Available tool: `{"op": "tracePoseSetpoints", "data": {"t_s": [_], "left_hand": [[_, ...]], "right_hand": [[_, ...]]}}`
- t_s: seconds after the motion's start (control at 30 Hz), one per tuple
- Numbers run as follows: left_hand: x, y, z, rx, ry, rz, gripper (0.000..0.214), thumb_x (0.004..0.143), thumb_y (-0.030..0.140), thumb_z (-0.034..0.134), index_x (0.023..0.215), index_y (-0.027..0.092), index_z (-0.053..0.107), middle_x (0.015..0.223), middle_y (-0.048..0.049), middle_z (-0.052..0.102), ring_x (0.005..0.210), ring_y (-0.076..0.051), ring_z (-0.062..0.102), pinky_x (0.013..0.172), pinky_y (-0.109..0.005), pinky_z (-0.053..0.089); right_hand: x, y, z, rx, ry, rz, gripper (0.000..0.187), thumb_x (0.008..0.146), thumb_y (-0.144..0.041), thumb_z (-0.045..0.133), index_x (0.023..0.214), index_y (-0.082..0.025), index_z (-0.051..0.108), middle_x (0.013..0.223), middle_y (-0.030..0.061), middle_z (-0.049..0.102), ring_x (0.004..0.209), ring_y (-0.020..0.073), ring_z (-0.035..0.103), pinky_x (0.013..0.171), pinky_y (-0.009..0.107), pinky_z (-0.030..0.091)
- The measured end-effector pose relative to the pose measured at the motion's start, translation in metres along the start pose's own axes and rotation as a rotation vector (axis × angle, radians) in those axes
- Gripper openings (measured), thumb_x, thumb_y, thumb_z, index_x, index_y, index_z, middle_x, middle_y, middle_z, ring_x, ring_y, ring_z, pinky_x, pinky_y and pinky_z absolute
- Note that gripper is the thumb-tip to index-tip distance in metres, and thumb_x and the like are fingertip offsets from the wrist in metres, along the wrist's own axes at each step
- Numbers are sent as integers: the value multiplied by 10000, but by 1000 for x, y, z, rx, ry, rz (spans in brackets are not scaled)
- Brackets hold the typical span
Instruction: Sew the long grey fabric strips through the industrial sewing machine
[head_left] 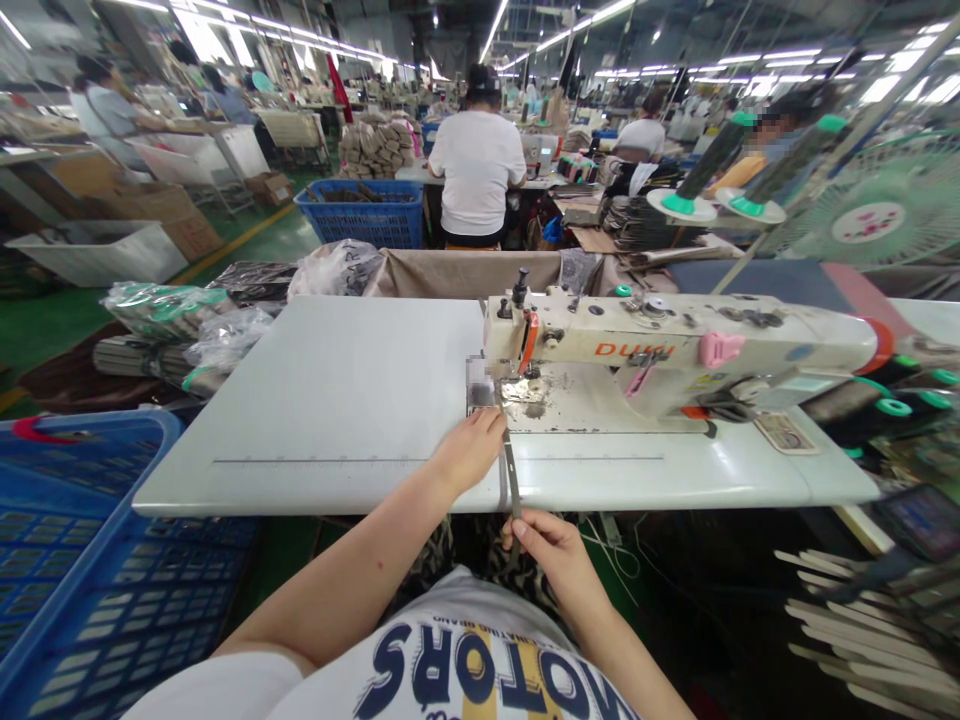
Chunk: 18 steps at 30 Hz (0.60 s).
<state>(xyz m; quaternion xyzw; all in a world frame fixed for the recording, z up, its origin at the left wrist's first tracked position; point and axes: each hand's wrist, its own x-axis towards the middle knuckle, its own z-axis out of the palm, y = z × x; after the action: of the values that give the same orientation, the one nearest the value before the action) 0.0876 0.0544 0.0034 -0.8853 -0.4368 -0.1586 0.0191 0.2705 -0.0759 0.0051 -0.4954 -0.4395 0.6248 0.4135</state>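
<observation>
A narrow strip (511, 470) runs from the sewing machine (675, 345) to the worktop's (337, 400) near edge. The right hand (551, 550) pinches its near end. The left hand (469, 450) touches it near the needle, grip unclear. It looks light and limp, so best held taut by the ends.

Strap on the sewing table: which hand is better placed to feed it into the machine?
Probably the left hand: it lies beside the strap by the sewing machine, while the right hand pinches the near end.
</observation>
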Motion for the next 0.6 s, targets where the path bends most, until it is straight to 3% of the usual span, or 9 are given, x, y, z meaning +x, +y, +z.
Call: {"op": "tracePoseSetpoints", "data": {"t_s": [0.6], "left_hand": [[3, 0, 1, 33, -15, 23, 295, 1029, 156, 435, 1294, 101, 552, 1363, -169, 602, 1383, -285, 534, 1226, -434, 407]], "right_hand": [[1, 3, -1, 2, 4, -9, 367, 812, -570, 832, 788, -204, 832, 732, 27, 751, 701, 191, 624, 712, 313, 494]]}}
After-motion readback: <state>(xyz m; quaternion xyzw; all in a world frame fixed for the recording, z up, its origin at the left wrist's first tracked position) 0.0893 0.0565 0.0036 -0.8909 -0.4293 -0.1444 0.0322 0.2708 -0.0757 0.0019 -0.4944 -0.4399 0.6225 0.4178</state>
